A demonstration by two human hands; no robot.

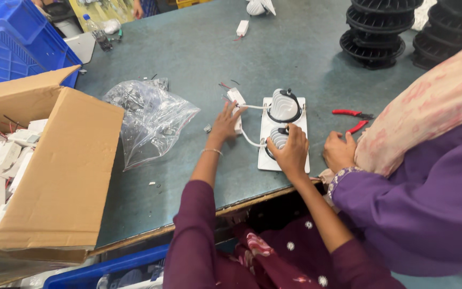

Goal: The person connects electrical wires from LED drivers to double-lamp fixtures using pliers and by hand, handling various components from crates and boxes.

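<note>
The right hand (291, 150) has its fingers curled down over the nearer of two white ribbed round lamp bodies (279, 139), pressing it into a flat white rectangular twin-light frame (283, 160) that lies on the grey-green worktable (188, 59) near its front edge. The left hand (224, 123) lies open, fingers spread, its tips resting on a small white rectangular driver box (236, 96) just left of the frame; it grips nothing.

The frame looks like thin stiff sheet, light and smooth, likely to slide on the table unless held flat. The lamp bodies seem rigid, and their ribs give a sure hold at the sides. The white cables (249, 140) that loop from box to lamps are soft and springy, so pulling on them looks unwise; the box is best taken by its long edges.

By count: one frame, two lamp bodies, each in a black ring, two cable loops, one driver box at the fingers. Beyond lie one crumpled clear plastic bag (148, 120), one pair of red-handled pliers (353, 119) beside a co-worker's hand (339, 151), one open cardboard box (54, 176) of white parts, and two stacks of black ribbed housings (378, 32).
</note>
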